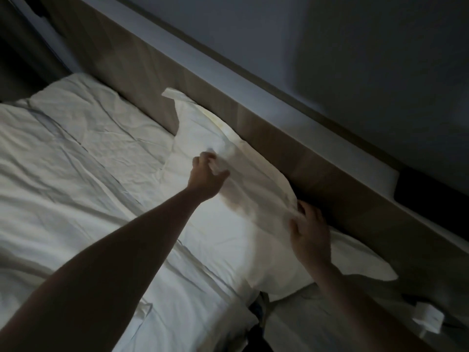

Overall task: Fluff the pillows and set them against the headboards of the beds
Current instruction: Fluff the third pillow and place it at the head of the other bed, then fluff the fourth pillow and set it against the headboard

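Observation:
A white pillow (228,219) lies on the bed with its long edge against the wooden headboard (279,138). My left hand (208,174) is closed on a bunch of the pillowcase near the pillow's middle. At the pillow's headboard-side edge, my right hand (309,229) grips the fabric, fingers curled over it. The room is dim and the pillow's far corner sticks up along the headboard.
A wrinkled white duvet (76,161) covers the bed to the left. A dark gap (256,308) separates this bed from a second mattress (317,323) at lower right. A small white folded item (429,318) lies there. A grey wall (355,59) rises behind the headboard.

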Available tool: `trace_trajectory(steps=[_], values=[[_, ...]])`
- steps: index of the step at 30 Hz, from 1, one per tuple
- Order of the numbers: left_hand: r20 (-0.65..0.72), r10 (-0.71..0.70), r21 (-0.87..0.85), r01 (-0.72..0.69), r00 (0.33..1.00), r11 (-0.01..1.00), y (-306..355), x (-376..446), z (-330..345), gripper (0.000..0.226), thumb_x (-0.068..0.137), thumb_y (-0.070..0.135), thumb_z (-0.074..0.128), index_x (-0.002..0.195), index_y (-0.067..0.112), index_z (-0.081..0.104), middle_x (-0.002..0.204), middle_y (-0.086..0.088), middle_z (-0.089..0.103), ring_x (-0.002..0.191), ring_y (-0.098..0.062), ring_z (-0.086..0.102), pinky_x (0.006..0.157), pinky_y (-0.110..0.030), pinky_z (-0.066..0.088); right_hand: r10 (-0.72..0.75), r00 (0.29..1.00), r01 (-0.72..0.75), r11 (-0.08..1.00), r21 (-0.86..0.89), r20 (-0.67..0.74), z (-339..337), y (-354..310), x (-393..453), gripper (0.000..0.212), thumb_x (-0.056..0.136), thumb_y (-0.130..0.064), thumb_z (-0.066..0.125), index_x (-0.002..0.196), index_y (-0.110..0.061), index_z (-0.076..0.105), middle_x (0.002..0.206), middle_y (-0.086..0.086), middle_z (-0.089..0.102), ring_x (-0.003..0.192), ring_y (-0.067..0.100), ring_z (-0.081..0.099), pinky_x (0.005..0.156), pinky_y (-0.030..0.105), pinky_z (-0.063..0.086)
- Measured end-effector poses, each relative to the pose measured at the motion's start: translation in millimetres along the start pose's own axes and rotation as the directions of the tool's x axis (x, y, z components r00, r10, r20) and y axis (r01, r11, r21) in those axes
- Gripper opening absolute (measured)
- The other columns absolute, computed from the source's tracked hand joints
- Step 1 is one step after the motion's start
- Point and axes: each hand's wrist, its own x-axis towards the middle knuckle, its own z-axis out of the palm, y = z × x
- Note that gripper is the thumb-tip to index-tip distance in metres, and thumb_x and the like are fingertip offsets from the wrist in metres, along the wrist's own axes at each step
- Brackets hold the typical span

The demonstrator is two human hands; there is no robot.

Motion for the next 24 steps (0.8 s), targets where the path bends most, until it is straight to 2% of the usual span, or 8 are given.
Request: trace_trajectory(steps=[3,7,10,13,17,20,22,24], values=[[0.21,0.001,0.102,-0.023,0.978,0.995,-11,-10,-1,0.084,0.084,0.029,0.083,0.153,0.022,0.037,0.145,-0.013,0.041,0.119,-0.031,0.06,0.104,-0.038,0.05,0.004,0.991,0.011,0.993,-0.114,0.132,6,-1,-6,0.067,0.09,-0.033,0.066,0.152,-0.02,0.042,0.152,0.006,0.05,0.138,0.03,0.047,0.115,0.054,0.036],[0.246,0.014,0.194,-0.063,0.969,0.979,-12,-42,-21,0.076,0.09,0.031,0.077,0.155,0.02,0.039,0.152,-0.016,0.047,0.139,-0.03,0.05,0.114,-0.035,0.039,0.07,0.986,-0.065,0.997,-0.038,0.149,-7,-14,-23,0.075,0.089,-0.035,0.068,0.155,-0.024,0.035,0.159,0.002,0.042,0.146,0.027,0.039,0.118,0.056,0.032],[0.268,0.066,0.257,-0.137,0.961,0.957,-18,-89,-45,0.067,0.092,0.031,0.075,0.152,0.018,0.046,0.155,-0.011,0.045,0.14,-0.027,0.05,0.113,-0.032,0.037,0.03,0.981,-0.034,0.999,0.017,0.193,-21,-29,-52,0.074,0.091,-0.034,0.067,0.157,-0.024,0.034,0.162,0.002,0.039,0.149,0.023,0.035,0.119,0.052,0.033],[0.262,0.079,0.287,-0.156,0.962,0.945,-29,-140,-71,0.058,0.093,0.032,0.073,0.146,0.021,0.054,0.156,-0.007,0.045,0.135,-0.025,0.055,0.106,-0.026,0.036,0.01,0.964,-0.039,0.994,0.101,0.267,-40,-48,-82,0.07,0.096,-0.034,0.064,0.158,-0.024,0.033,0.163,0.001,0.036,0.151,0.021,0.031,0.123,0.044,0.03],[0.232,0.105,0.288,-0.171,0.967,0.942,-39,-204,-103,0.052,0.094,0.036,0.071,0.142,0.025,0.058,0.159,-0.006,0.043,0.132,-0.027,0.058,0.112,-0.033,0.039,-0.016,0.954,-0.055,0.972,0.228,0.299,-68,-74,-124,0.066,0.096,-0.037,0.064,0.156,-0.029,0.036,0.161,-0.003,0.037,0.149,0.018,0.034,0.121,0.04,0.033],[0.197,0.124,0.278,-0.177,0.973,0.944,-46,-258,-127,0.049,0.095,0.041,0.068,0.141,0.029,0.058,0.161,-0.002,0.041,0.129,-0.026,0.058,0.11,-0.036,0.042,-0.028,0.959,-0.064,0.948,0.312,0.28,-86,-90,-163,0.061,0.097,-0.038,0.065,0.153,-0.029,0.042,0.157,-0.007,0.042,0.144,0.014,0.039,0.116,0.032,0.035],[0.17,0.125,0.271,-0.168,0.978,0.948,-53,-294,-139,0.049,0.094,0.046,0.065,0.14,0.03,0.058,0.16,0.0,0.042,0.132,-0.024,0.056,0.108,-0.034,0.044,-0.04,0.958,-0.068,0.931,0.36,0.285,-95,-96,-190,0.057,0.097,-0.036,0.066,0.15,-0.03,0.046,0.153,-0.01,0.046,0.138,0.008,0.043,0.111,0.027,0.036],[0.14,0.132,0.238,-0.162,0.981,0.958,-63,-332,-148,0.05,0.093,0.05,0.062,0.138,0.029,0.06,0.157,0.0,0.045,0.135,-0.021,0.054,0.107,-0.028,0.042,-0.062,0.946,-0.076,0.913,0.401,0.319,-100,-98,-216,0.054,0.096,-0.037,0.066,0.147,-0.035,0.049,0.151,-0.013,0.048,0.134,0.004,0.043,0.111,0.029,0.039]])
